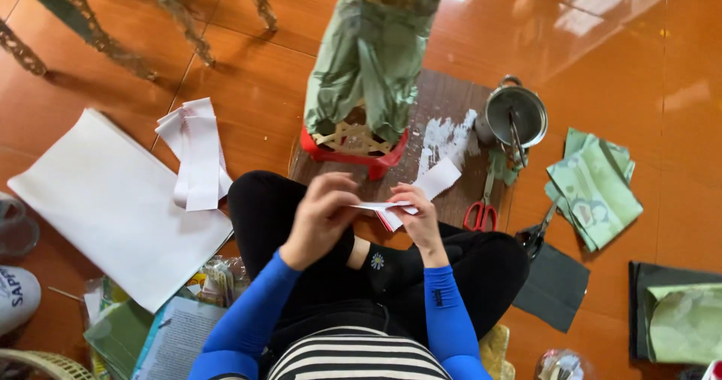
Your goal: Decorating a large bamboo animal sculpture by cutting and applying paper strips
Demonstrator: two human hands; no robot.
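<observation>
**Both hands folding a strip of white paper over the lap**

Nearest the camera, a person in a striped top and blue sleeves sits cross-legged on the orange tiled floor (617, 64). The left hand (320, 218) and right hand (416, 218) meet above the knees, each grip clamped on one end of a folded paper strip (380, 208) that has a red edge showing underneath. The strip lies between the two hands, pinched by fingertips on both sides. By the look of it, the step in hand is creasing or folding the strip; a clean fold would call for the edges to be lined up and pressed flat between thumb and fingers.

Just past the hands lies a wooden board (451, 102) with a loose white paper scrap (438, 177) and red-handled scissors (481, 211). To the left lie a large white sheet stack (113, 199) and a bundle of white strips (197, 154). To the right sit green patterned papers (594, 188) and a dark sheet (553, 286).

Farther off, a small metal pot (515, 113) stands at the board's corner, beside a tall woven frame wrapped in green paper (368, 57) on a red base.
</observation>
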